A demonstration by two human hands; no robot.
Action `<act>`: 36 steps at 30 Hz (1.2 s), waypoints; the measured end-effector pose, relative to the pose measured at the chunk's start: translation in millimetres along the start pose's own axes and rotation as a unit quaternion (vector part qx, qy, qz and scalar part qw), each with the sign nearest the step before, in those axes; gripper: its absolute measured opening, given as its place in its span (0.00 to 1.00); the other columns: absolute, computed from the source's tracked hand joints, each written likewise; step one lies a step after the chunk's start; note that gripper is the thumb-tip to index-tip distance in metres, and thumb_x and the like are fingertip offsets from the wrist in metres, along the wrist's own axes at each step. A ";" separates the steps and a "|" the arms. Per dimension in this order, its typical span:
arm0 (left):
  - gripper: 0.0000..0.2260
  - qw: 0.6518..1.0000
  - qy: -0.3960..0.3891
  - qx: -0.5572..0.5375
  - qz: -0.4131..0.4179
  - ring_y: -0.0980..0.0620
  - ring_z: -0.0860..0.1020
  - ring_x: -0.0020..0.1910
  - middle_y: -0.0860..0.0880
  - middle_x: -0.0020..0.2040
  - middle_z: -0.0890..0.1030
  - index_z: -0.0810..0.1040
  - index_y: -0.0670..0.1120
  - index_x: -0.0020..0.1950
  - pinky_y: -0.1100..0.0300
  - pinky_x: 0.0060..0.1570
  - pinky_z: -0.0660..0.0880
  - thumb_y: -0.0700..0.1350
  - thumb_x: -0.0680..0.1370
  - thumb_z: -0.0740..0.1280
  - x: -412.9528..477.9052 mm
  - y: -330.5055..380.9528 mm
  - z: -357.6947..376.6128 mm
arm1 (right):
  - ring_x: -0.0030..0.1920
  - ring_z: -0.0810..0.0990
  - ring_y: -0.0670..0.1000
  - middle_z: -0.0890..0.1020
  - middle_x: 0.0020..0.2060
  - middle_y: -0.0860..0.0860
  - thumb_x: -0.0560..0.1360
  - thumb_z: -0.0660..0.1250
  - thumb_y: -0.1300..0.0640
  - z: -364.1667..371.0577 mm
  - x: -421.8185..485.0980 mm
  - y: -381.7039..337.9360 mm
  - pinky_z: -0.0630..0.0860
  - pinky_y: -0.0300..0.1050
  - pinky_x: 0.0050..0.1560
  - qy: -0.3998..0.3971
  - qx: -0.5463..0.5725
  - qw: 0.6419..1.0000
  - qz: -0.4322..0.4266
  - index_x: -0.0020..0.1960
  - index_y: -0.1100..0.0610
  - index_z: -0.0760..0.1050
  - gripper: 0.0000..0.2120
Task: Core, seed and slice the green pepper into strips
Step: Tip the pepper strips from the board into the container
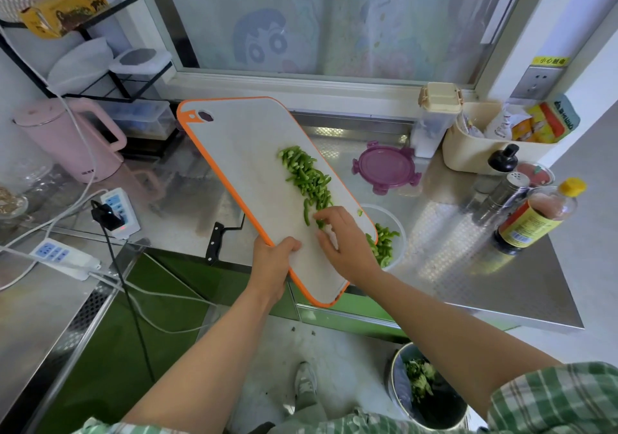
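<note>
**Pushing the pepper into the bowl**

The pepper strips [307, 179] lie in a long heap on the right side of the white cutting board [240, 152]. The heap runs from far to near and ends at the fingers. More strips are in the clear bowl [384, 211] under the board's right edge.

The left hand [272, 263] grips the board's near edge, thumb on top, and holds it up at a tilt. The right hand [344, 243] is open. Its fingers touch the nearest strips and hold nothing.

The strips look small, light and bendy. They are probably wet and may stick. Pushing them with flat fingers should work better than pinching.

A knife [215, 239] lies on the counter.
</note>
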State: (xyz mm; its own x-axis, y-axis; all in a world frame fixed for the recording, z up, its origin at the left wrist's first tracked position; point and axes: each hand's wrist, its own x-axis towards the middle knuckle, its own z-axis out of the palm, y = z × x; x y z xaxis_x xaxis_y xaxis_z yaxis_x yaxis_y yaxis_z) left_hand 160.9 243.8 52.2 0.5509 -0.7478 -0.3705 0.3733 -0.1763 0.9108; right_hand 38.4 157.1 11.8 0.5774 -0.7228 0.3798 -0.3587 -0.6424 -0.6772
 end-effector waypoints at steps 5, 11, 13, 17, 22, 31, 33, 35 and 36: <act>0.11 1.000 0.010 0.010 -0.005 0.46 0.81 0.44 0.45 0.46 0.83 0.77 0.44 0.51 0.53 0.42 0.79 0.30 0.75 0.64 -2.7 -2.2 2.3 | 0.54 0.75 0.54 0.77 0.52 0.54 0.76 0.65 0.64 -0.2 -0.1 18.7 0.72 0.47 0.56 -0.018 -0.034 0.998 0.050 0.57 0.58 0.78 0.11; 0.13 1.000 0.002 0.009 -0.001 0.47 0.82 0.49 0.47 0.49 0.83 0.77 0.44 0.53 0.52 0.48 0.80 0.29 0.75 0.64 -5.9 -4.7 1.2 | 0.54 0.76 0.59 0.76 0.55 0.57 0.76 0.64 0.62 -10.3 -12.1 45.7 0.75 0.50 0.50 -0.062 -0.139 0.957 0.246 0.58 0.60 0.77 0.11; 0.13 1.000 0.003 0.010 0.003 0.48 0.82 0.47 0.48 0.46 0.84 0.77 0.46 0.50 0.52 0.48 0.80 0.29 0.75 0.64 -7.3 -4.5 2.1 | 0.58 0.74 0.59 0.74 0.60 0.57 0.76 0.64 0.62 -12.5 -7.3 42.6 0.74 0.51 0.51 -0.048 -0.139 0.957 0.250 0.63 0.59 0.73 0.15; 0.14 1.000 0.002 0.010 0.008 0.50 0.82 0.45 0.50 0.45 0.84 0.77 0.47 0.49 0.55 0.45 0.80 0.28 0.75 0.63 -9.1 -2.7 3.8 | 0.72 0.65 0.55 0.63 0.74 0.53 0.77 0.66 0.60 -9.1 22.3 15.4 0.68 0.46 0.65 0.012 -0.023 0.994 0.107 0.73 0.54 0.64 0.26; 0.14 1.000 0.000 0.016 0.014 0.53 0.82 0.42 0.50 0.44 0.83 0.77 0.47 0.49 0.59 0.43 0.80 0.28 0.75 0.62 -11.0 -0.8 4.3 | 0.73 0.63 0.56 0.63 0.75 0.55 0.78 0.65 0.59 -1.4 42.2 9.2 0.62 0.46 0.70 -0.048 -0.044 0.991 0.116 0.75 0.55 0.63 0.27; 0.14 1.000 -0.003 0.009 0.019 0.56 0.83 0.39 0.53 0.40 0.84 0.77 0.46 0.47 0.62 0.38 0.80 0.27 0.75 0.62 -8.3 1.3 2.3 | 0.47 0.77 0.59 0.77 0.49 0.57 0.72 0.65 0.65 -6.6 13.8 37.5 0.75 0.51 0.44 -0.032 -0.096 0.977 0.190 0.53 0.62 0.76 0.10; 0.15 1.000 -0.006 0.011 0.020 0.58 0.83 0.38 0.55 0.39 0.85 0.77 0.46 0.48 0.64 0.37 0.79 0.27 0.75 0.62 -8.3 1.2 2.2 | 0.44 0.77 0.58 0.76 0.46 0.55 0.72 0.65 0.64 -10.1 15.0 34.6 0.73 0.46 0.41 -0.034 -0.091 0.973 0.207 0.50 0.61 0.77 0.08; 0.15 1.000 -0.004 0.014 0.021 0.59 0.83 0.37 0.55 0.38 0.85 0.77 0.46 0.48 0.64 0.36 0.79 0.27 0.75 0.62 -8.3 1.1 1.3 | 0.42 0.77 0.57 0.74 0.41 0.52 0.72 0.65 0.62 -13.2 17.6 31.5 0.69 0.44 0.37 -0.046 -0.099 0.970 0.219 0.46 0.60 0.76 0.04; 0.14 1.000 -0.003 0.015 0.020 0.59 0.83 0.37 0.55 0.39 0.85 0.77 0.46 0.48 0.64 0.36 0.79 0.27 0.75 0.62 -8.7 0.9 0.7 | 0.41 0.77 0.56 0.74 0.41 0.51 0.72 0.65 0.61 -14.5 17.6 30.8 0.69 0.44 0.36 -0.046 -0.103 0.969 0.220 0.45 0.60 0.76 0.04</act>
State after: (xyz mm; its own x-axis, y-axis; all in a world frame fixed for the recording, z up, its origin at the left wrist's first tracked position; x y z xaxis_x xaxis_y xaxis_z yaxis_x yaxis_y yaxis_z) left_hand 156.0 249.7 56.4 0.5606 -0.7584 -0.3323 0.3283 -0.1649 0.9301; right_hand 26.9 120.9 6.8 0.3951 -0.9184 0.0191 -0.7179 -0.3217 -0.6173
